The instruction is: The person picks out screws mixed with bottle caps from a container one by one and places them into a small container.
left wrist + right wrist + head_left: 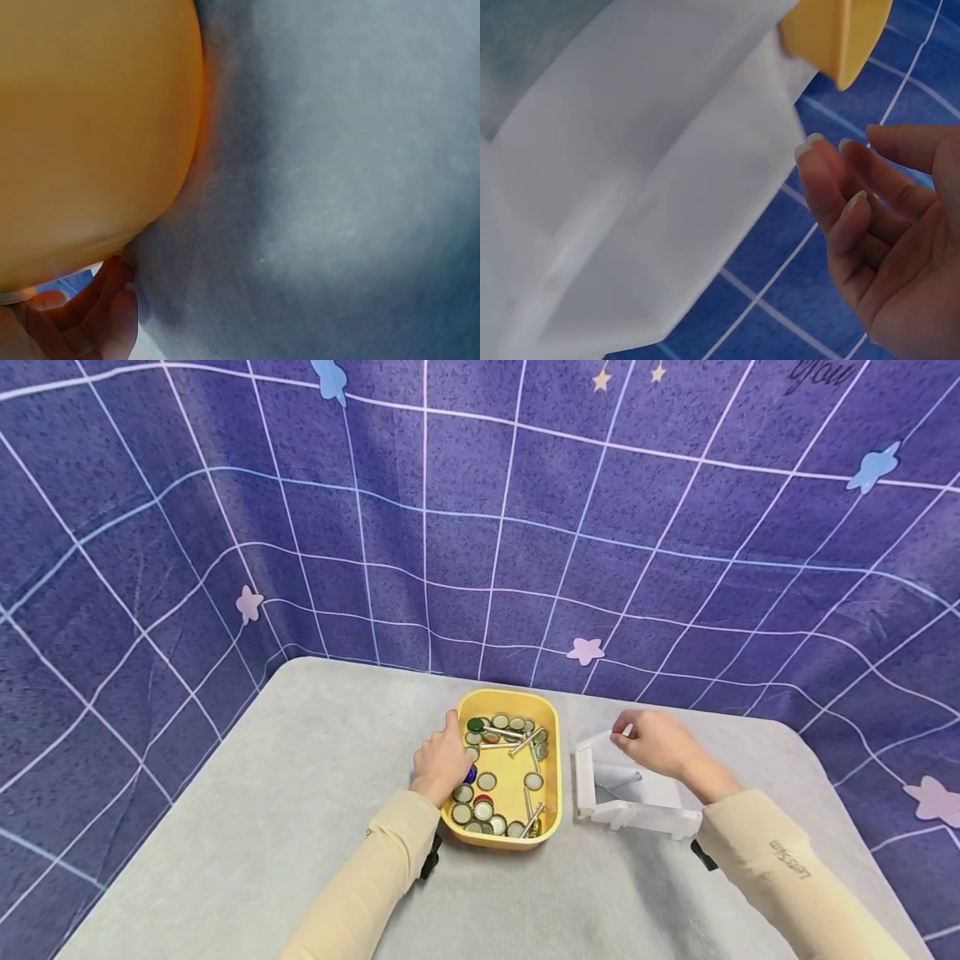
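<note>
Grey tabletop (300,760): your left hand (441,766) grips the yellow tub (557,752), best held steady; your right hand (662,744), empty, loosely curled, should clear the white bin (641,817).

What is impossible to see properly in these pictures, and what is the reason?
Head view: part of the yellow tub's left rim, covered by the left hand.
Head view: part of the white bin's right side, behind the right hand and wrist.
Left wrist view: the tub's inside, hidden by its outer wall.
Right wrist view: most of the tub, cut off by the top edge.
</note>
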Action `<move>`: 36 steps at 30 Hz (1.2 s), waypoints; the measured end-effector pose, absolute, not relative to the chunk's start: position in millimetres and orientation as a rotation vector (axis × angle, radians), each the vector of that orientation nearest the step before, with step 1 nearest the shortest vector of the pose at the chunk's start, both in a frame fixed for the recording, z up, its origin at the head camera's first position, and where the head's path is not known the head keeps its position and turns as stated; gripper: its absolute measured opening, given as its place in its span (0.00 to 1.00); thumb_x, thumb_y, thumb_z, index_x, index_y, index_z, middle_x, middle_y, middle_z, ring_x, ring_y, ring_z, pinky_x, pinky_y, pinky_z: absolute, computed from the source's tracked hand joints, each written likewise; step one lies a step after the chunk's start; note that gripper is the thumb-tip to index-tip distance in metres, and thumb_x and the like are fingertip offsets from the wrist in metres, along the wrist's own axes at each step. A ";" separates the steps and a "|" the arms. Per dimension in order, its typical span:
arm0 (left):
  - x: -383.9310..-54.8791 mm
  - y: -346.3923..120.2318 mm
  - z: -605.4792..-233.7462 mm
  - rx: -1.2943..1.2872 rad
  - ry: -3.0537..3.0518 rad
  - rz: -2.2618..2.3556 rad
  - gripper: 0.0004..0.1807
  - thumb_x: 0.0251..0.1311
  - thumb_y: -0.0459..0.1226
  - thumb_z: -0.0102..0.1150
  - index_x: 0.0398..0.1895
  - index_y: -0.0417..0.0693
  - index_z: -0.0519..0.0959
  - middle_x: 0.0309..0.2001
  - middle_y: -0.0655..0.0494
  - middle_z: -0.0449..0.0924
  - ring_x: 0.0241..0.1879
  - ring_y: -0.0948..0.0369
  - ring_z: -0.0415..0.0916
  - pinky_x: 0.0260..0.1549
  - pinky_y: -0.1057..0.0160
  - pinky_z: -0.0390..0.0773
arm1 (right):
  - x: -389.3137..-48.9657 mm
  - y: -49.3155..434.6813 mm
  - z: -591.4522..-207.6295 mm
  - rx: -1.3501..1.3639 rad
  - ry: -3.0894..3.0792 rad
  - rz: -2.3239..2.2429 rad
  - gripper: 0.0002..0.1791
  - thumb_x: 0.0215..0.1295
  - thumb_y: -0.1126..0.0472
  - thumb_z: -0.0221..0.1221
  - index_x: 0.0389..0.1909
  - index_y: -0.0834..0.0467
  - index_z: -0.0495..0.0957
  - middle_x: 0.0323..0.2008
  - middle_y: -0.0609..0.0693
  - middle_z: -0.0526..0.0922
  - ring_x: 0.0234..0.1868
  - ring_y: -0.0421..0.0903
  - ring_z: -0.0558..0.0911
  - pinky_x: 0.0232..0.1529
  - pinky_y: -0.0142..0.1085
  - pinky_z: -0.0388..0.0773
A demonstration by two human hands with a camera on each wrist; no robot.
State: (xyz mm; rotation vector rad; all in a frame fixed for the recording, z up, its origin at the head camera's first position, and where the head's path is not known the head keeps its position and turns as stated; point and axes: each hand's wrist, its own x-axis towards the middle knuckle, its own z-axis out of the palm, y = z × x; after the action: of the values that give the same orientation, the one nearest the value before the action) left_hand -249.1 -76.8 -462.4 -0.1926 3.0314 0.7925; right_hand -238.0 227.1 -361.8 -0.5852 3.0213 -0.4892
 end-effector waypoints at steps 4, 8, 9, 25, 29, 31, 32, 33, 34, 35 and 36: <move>-249.0 -76.8 -462.2 -0.191 3.027 0.793 0.32 0.59 0.38 0.55 0.68 0.51 0.58 0.43 0.37 0.83 0.40 0.41 0.82 0.37 0.43 0.78 | -237.7 210.8 -358.2 -0.665 3.022 -0.493 0.08 0.64 0.59 0.59 0.36 0.60 0.82 0.23 0.49 0.84 0.25 0.41 0.78 0.29 0.38 0.74; -249.4 -76.6 -462.0 -0.191 3.027 0.793 0.32 0.59 0.38 0.56 0.67 0.51 0.59 0.42 0.37 0.83 0.40 0.41 0.82 0.37 0.43 0.78 | -238.4 196.4 -359.0 -0.748 3.001 -0.490 0.08 0.64 0.58 0.61 0.36 0.59 0.82 0.24 0.49 0.85 0.24 0.40 0.79 0.29 0.37 0.76; -249.5 -76.6 -462.0 -0.191 3.028 0.793 0.32 0.59 0.38 0.56 0.67 0.51 0.59 0.42 0.37 0.83 0.39 0.41 0.82 0.37 0.43 0.78 | -238.5 192.9 -359.3 -0.772 2.993 -0.494 0.08 0.63 0.58 0.61 0.36 0.59 0.82 0.24 0.49 0.85 0.24 0.39 0.80 0.29 0.37 0.76; -250.5 -77.1 -464.6 -0.188 3.034 0.781 0.33 0.59 0.39 0.56 0.67 0.50 0.58 0.41 0.37 0.83 0.36 0.41 0.82 0.32 0.45 0.78 | -226.9 141.5 -384.8 -1.049 2.837 -0.337 0.08 0.60 0.56 0.66 0.35 0.56 0.83 0.24 0.44 0.82 0.24 0.37 0.75 0.29 0.33 0.74; -250.0 -76.8 -464.1 -0.189 3.035 0.779 0.32 0.59 0.39 0.56 0.67 0.50 0.59 0.41 0.37 0.83 0.37 0.41 0.82 0.32 0.45 0.78 | -221.7 132.8 -394.3 -1.035 2.852 -0.231 0.09 0.58 0.54 0.68 0.34 0.55 0.82 0.23 0.45 0.83 0.25 0.41 0.79 0.30 0.39 0.77; -249.8 -76.7 -463.9 -0.185 3.034 0.779 0.32 0.59 0.39 0.57 0.67 0.50 0.59 0.41 0.37 0.83 0.37 0.40 0.82 0.32 0.44 0.78 | -218.8 128.8 -398.7 -1.044 2.864 -0.185 0.09 0.57 0.54 0.69 0.33 0.54 0.82 0.24 0.45 0.84 0.26 0.43 0.80 0.32 0.42 0.77; -249.7 -76.6 -463.7 -0.186 3.034 0.781 0.32 0.59 0.39 0.57 0.67 0.50 0.59 0.41 0.36 0.83 0.37 0.40 0.82 0.33 0.44 0.78 | -217.5 126.9 -401.2 -1.057 2.866 -0.166 0.09 0.56 0.53 0.69 0.32 0.54 0.82 0.25 0.45 0.84 0.26 0.44 0.80 0.33 0.43 0.77; -249.6 -76.5 -463.5 -0.187 3.035 0.781 0.32 0.59 0.39 0.57 0.67 0.50 0.59 0.41 0.36 0.83 0.38 0.40 0.82 0.33 0.44 0.78 | -216.2 125.0 -403.7 -1.071 2.868 -0.143 0.09 0.56 0.52 0.69 0.31 0.53 0.82 0.25 0.45 0.84 0.27 0.44 0.80 0.35 0.42 0.76; -249.4 -76.3 -463.2 -0.187 3.034 0.781 0.32 0.59 0.39 0.56 0.67 0.50 0.59 0.41 0.36 0.83 0.38 0.40 0.82 0.34 0.44 0.78 | -214.7 123.2 -405.9 -1.086 2.865 -0.129 0.09 0.56 0.52 0.69 0.31 0.52 0.82 0.25 0.44 0.85 0.27 0.45 0.80 0.36 0.42 0.76; -249.2 -76.1 -463.1 -0.188 3.033 0.782 0.32 0.60 0.39 0.56 0.67 0.50 0.59 0.42 0.36 0.83 0.39 0.40 0.82 0.34 0.44 0.78 | -213.1 121.3 -408.0 -1.097 2.857 -0.112 0.09 0.56 0.51 0.69 0.30 0.52 0.82 0.26 0.44 0.85 0.28 0.45 0.81 0.37 0.42 0.76; -249.1 -76.0 -463.0 -0.189 3.033 0.782 0.32 0.59 0.38 0.56 0.67 0.50 0.59 0.42 0.36 0.83 0.39 0.40 0.82 0.34 0.44 0.78 | -211.6 119.4 -410.1 -1.110 2.848 -0.077 0.09 0.57 0.51 0.69 0.29 0.51 0.82 0.25 0.43 0.84 0.28 0.45 0.81 0.38 0.42 0.75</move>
State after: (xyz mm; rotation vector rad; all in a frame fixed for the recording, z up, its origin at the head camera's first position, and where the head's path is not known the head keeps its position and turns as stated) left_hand -249.1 -76.0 -463.0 -0.1889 3.0327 0.7821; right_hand -211.6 119.4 -410.1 -1.1102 2.8480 -0.0765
